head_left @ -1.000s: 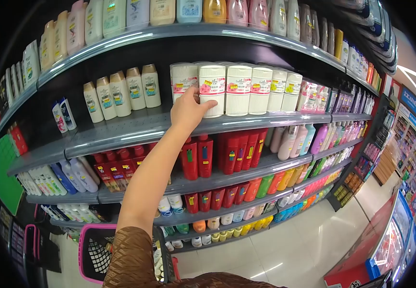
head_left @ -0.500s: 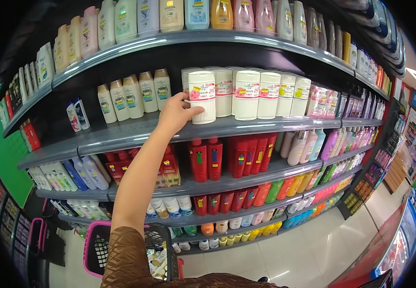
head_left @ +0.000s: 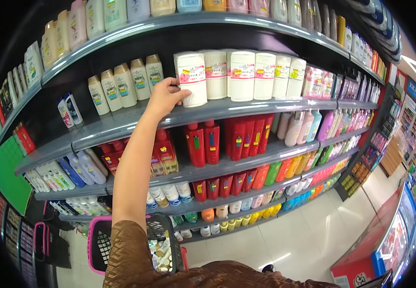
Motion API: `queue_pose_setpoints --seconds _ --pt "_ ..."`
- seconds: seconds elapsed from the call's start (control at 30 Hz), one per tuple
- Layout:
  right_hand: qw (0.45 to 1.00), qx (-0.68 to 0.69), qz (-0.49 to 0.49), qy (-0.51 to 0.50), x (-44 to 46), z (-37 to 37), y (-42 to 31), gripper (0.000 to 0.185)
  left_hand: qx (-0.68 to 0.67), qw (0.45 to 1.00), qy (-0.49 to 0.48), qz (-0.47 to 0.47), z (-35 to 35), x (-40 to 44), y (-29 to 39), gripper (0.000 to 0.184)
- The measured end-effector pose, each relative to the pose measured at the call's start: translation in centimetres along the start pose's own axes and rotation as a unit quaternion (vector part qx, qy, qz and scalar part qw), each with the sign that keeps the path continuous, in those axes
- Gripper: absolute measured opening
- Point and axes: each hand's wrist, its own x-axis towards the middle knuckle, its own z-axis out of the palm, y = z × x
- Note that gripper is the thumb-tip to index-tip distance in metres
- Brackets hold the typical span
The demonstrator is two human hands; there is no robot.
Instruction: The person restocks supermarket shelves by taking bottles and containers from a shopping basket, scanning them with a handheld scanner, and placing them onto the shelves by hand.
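While the left hand (head_left: 163, 100) pinches a white ribbed bottle (head_left: 193, 81) by its left edge, the bottle stands at the row's left end. It has shifted leftward along the shelf (head_left: 208, 112), uncovering a matching bottle (head_left: 216, 77) and widening the front line.

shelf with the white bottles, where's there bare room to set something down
Bare shelf runs in front of the gold-capped bottles, and between the red packs and the blue-and-white bottles. It looks crowded from the white bottles rightward, and the left hand covers the gap beside them.
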Motion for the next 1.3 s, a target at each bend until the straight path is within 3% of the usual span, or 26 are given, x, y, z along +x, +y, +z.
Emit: queue_pose_setpoints --seconds 0.13,0.23,0.3,0.43,0.5,0.53,0.6,0.63,0.73,0.77,0.83,0.87,0.93,0.97,1.03,1.07,1.13,1.17,1.23,1.27,1.3 --pt "0.982 0.181 0.027 0.036 -15.2 -4.2 -7.1 0.051 -0.009 1.0 0.004 -0.01 -0.2 -0.3 0.2 0.048" --pt "0.969 0.241 0.047 0.009 -17.1 -2.3 -7.6 0.053 0.007 1.0 0.003 -0.029 -0.5 -0.4 0.5 0.049" --pt "0.969 0.242 -0.024 0.051 -18.2 -0.6 -7.6 0.054 -0.018 0.999 0.009 -0.025 -0.7 0.4 -1.0 0.049" --pt "0.961 0.266 -0.053 0.061 -19.2 2.6 -8.8 0.05 0.01 1.0 0.0 -0.006 -0.8 -0.3 0.1 0.046" --pt "0.954 0.285 -0.057 0.072 -19.8 3.6 -10.5 0.048 0.059 0.997 0.052 0.013 -0.9 -1.2 0.8 0.042" --pt "0.946 0.3 -0.09 0.083 -20.8 3.8 -11.8 0.046 0.161 0.974 0.133 0.091 -1.2 -1.7 0.7 0.034" --pt "0.938 0.312 -0.118 0.095 -23.0 4.2 -14.8 0.044 0.141 0.969 0.144 0.144 -1.2 -4.2 1.0 0.029" --pt "0.918 0.335 -0.187 0.098 -24.4 4.0 -16.8 0.038 0.125 0.96 0.156 0.195 -1.2 -6.5 1.5 0.024" --pt "0.862 0.37 -0.329 0.109 -32.3 2.0 -24.4 0.028 0.003 0.986 -0.1 0.131 -0.1 -18.2 2.1 0.015" --pt "0.836 0.377 -0.379 0.124 -34.1 1.6 -26.5 0.028 -0.076 0.977 -0.199 0.008 0.6 -22.7 0.7 0.016" --pt "0.779 0.408 -0.461 0.118 -37.7 1.1 -30.0 0.038 -0.083 0.917 -0.368 -0.13 0.5 -30.2 -0.1 0.025" --pt "0.748 0.431 -0.495 0.1 -39.6 0.7 -31.5 0.049 -0.054 0.916 -0.385 -0.098 1.0 -33.6 -1.7 0.031" --pt "0.726 0.381 -0.565 0.094 -42.1 -0.1 -34.1 0.053 -0.235 0.842 -0.436 -0.217 2.7 -39.6 -5.2 0.054" --pt "0.727 0.387 -0.559 0.098 -43.4 -0.3 -35.3 0.053 -0.33 0.813 -0.415 -0.242 2.9 -41.9 -5.6 0.059" --pt "0.651 0.135 -0.703 0.253 -45.8 -1.2 -37.5 0.055 -0.308 0.843 -0.382 -0.219 2.6 -44.3 -5.7 0.056" --pt "0.652 0.135 -0.702 0.254 -46.9 -1.4 -38.2 0.055 -0.309 0.842 -0.383 -0.219 2.4 -44.5 -5.0 0.056" --pt "0.628 0.034 -0.752 0.195 -48.4 -2.2 -39.2 0.056 -0.379 0.807 -0.139 -0.431 1.8 -45.2 -2.8 0.057" --pt "0.628 0.031 -0.754 0.191 -48.7 -3.0 -39.5 0.056 -0.381 0.806 -0.133 -0.432 1.8 -45.6 -2.5 0.057" --pt "0.562 -0.138 -0.792 0.197 -48.7 -5.6 -40.4 0.056 -0.391 0.822 -0.069 -0.409 1.5 -46.3 -2.8 0.051" --pt "0.519 -0.157 -0.816 0.199 -48.3 -7.7 -41.4 0.047 -0.424 0.808 -0.105 -0.396 0.9 -46.3 -2.9 0.045" --pt "0.486 -0.173 -0.826 0.228 -47.4 -10.6 -43.0 0.041 -0.395 0.822 -0.082 -0.402 0.9 -46.6 -2.8 0.043"
